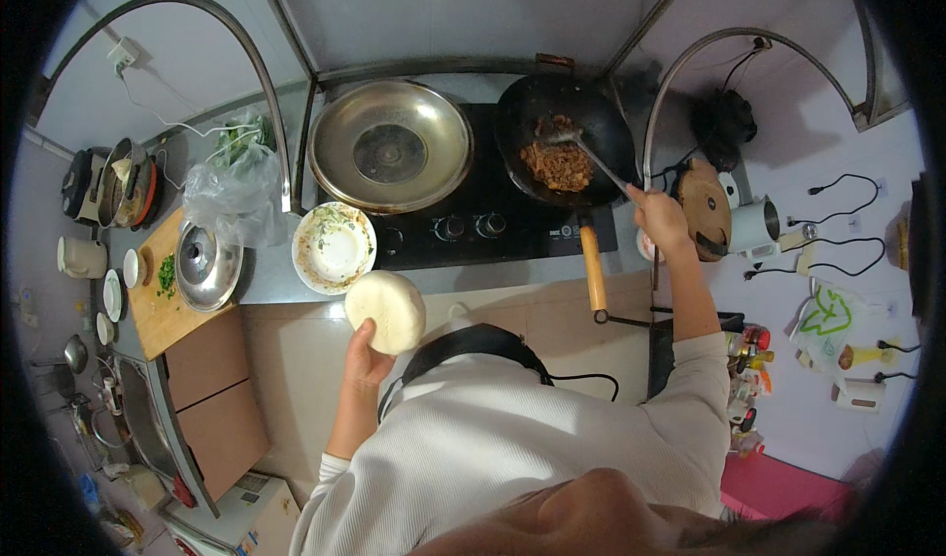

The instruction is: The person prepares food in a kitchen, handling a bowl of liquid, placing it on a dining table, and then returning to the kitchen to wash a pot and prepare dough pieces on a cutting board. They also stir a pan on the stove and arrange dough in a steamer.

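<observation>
My left hand point(368, 356) holds a thick, pale round piece point(386, 311), apparently bread or dough, near the counter's front edge. Just behind it sits a white bowl point(334, 247) smeared with food and green bits. My right hand point(659, 216) grips the handle of a metal spatula point(602, 163). The spatula's blade rests among chopped brown food point(559, 164) in a black wok point(526, 102). This wok stands on the right side of a black cooktop point(484, 179), its wooden handle point(592, 268) pointing towards me.
A wide steel pan point(332, 142) occupies the cooktop's left side. Further left are a steel lid point(211, 268), a wooden cutting board point(159, 319) with chopped greens point(166, 275), and a plastic bag point(229, 194). A curved metal rail point(650, 124) rises near my right hand.
</observation>
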Tool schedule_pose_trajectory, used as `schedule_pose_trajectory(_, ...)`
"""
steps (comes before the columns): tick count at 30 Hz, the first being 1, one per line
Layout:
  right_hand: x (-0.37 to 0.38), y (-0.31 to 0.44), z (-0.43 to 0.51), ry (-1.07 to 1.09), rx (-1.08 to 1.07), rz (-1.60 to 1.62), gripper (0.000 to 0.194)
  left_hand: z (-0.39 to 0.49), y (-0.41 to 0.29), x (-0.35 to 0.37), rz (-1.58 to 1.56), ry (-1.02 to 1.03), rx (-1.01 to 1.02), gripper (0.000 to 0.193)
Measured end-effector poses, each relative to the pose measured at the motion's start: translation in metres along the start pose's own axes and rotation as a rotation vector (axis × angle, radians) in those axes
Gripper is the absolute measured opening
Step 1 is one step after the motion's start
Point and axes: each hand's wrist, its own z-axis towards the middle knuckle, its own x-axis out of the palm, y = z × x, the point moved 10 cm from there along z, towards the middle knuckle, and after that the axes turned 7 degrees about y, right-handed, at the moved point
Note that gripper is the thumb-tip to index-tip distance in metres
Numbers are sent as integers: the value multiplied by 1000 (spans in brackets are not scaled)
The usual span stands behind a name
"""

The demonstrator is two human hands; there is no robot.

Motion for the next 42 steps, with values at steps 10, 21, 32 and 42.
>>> schedule_pose_trajectory(10,0,6,9,22,-30,5,43,7,3,10,55,89,1,57)
schedule_pose_trajectory(21,-63,-74,6,459,431,305,21,7,2,-3,-24,47,-20,58)
schedule_pose_trajectory(32,-115,7,54,230,20,-128,23,-4,2,-16,-32,-32,13,61)
schedule_pose_trajectory(42,-85,18,125,202,-157,-246,22,-6,-4,-14,-22,-26,49,59)
